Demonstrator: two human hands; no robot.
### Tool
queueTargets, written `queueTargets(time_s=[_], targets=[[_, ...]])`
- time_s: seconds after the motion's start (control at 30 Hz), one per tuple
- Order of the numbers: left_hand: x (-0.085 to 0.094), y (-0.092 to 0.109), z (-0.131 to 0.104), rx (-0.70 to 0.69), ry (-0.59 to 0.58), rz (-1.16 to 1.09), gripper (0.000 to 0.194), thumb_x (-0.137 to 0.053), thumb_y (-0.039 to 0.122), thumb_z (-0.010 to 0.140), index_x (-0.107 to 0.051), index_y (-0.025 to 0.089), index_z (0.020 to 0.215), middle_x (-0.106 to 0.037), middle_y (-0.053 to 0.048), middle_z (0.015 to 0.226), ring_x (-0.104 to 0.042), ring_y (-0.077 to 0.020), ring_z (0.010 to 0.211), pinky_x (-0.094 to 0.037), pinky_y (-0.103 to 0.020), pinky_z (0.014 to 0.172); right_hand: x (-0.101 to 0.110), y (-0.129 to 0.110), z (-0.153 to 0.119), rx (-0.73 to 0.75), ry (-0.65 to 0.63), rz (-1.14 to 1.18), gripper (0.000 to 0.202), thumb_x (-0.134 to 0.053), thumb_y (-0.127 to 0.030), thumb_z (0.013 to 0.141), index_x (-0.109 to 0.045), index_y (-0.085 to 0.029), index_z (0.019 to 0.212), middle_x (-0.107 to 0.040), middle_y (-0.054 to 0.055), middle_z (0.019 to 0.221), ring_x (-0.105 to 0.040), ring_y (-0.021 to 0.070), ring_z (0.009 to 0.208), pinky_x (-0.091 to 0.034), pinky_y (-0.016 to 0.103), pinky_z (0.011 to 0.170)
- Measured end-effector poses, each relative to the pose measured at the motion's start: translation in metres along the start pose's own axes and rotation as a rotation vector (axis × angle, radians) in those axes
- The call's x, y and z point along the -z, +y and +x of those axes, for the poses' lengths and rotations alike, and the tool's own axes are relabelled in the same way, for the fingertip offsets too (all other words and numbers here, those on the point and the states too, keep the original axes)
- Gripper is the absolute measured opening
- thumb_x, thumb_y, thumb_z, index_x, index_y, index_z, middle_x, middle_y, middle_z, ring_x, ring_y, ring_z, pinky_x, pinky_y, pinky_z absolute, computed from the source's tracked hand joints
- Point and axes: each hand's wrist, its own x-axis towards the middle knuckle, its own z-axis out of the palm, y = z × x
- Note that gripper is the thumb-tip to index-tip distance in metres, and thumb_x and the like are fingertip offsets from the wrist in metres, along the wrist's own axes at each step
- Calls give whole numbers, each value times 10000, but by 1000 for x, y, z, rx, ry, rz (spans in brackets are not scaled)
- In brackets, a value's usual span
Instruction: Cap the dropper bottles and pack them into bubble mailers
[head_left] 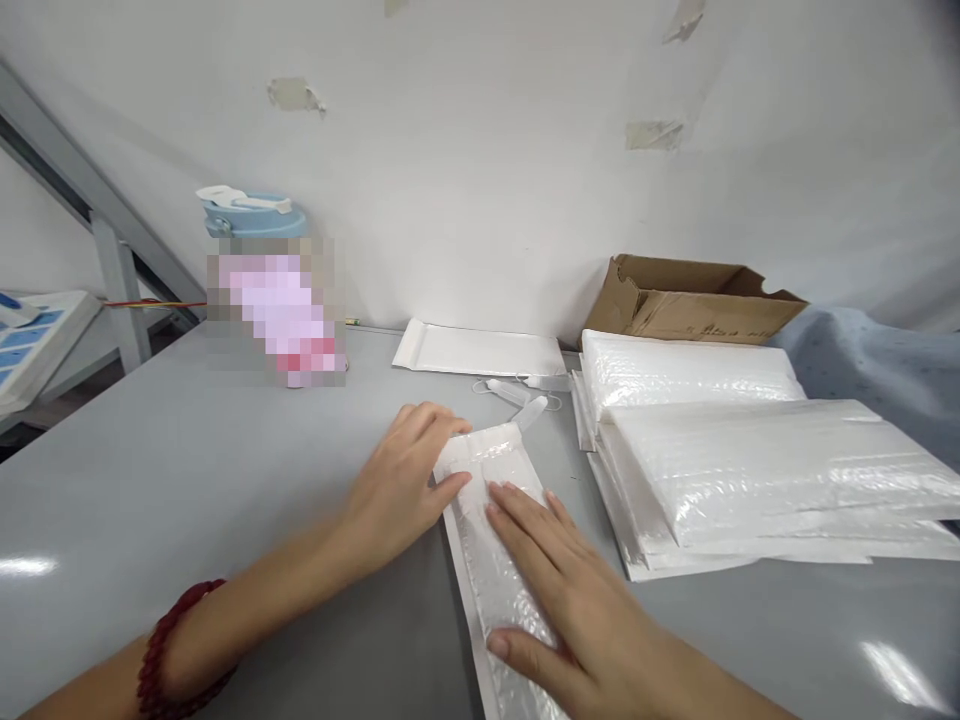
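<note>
A white bubble mailer lies lengthwise in front of me on the grey table, its flap end pointing away. My left hand grips the far left corner, thumb on top and fingers at the edge. Flat on the mailer's middle rests my right hand, fingers stretched out and thumb apart. Just beyond the flap end lie several small translucent plastic pieces with thin loops. What is inside the mailer, if anything, cannot be made out.
Stacked bubble mailers stand to the right, with an open cardboard box behind them. Another white mailer lies near the wall. At the back left are a blue-lidded container and a blurred-out pink object.
</note>
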Motion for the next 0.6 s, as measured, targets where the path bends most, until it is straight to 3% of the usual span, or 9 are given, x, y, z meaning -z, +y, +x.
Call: queueTargets(time_s=[0.07,0.13,0.27,0.37,0.43,0.53,0.6], targets=[[0,4,-6,-157,-92,-25,143,-552,225,863,-590,195,998,-606,-49,1024,-509,-223,1027,-447,-356,884,-7,6,-3,-25,122,40,642,-364,-449,963,-240,-75,1470,-184,176,1551,-149,294,1433,-223,556,1116],[-1,6,-11,-221,-236,-62,103,-542,246,894,-603,210,969,-602,-34,1001,-511,-203,1004,-449,-332,876,-13,10,-6,-70,254,90,586,-385,-389,968,-233,-131,1472,-176,160,1560,-169,275,1433,-281,518,1112],[-1,4,-14,-117,-336,-34,202,-572,332,886,-589,229,1058,-561,-39,1130,-466,-223,1099,-437,-355,910,-22,15,-8,-151,459,226,589,-443,-314,951,-186,-230,1474,-176,120,1564,-194,255,1430,-319,485,1112],[0,1,-10,3,-328,-60,360,-606,427,848,-553,216,1134,-553,-53,1189,-440,-249,1152,-415,-388,955,-21,13,-6,-249,496,456,505,-491,-319,927,-331,-274,1404,-275,88,1532,-252,264,1411,-310,501,1117],[1,1,-6,93,-329,-109,435,-626,453,820,-530,224,1177,-553,-54,1217,-447,-259,1160,-405,-399,964,-18,10,-4,-295,484,715,444,-508,-329,919,-396,-276,1344,-372,96,1480,-352,265,1364,-373,483,1082],[1,4,-2,234,-372,-229,555,-685,427,752,-485,258,1242,-546,-47,1257,-520,-252,1069,-436,-380,892,-13,4,0,-329,433,1094,380,-519,-332,917,-415,-261,1275,-553,110,1321,-560,233,1185,-503,409,943],[2,5,-1,293,-436,-316,601,-710,393,722,-469,279,1261,-572,-35,1216,-558,-229,968,-452,-346,811,-12,2,3,-359,410,1212,335,-550,-341,903,-444,-251,1208,-627,96,1215,-645,200,1023,-535,358,843]])
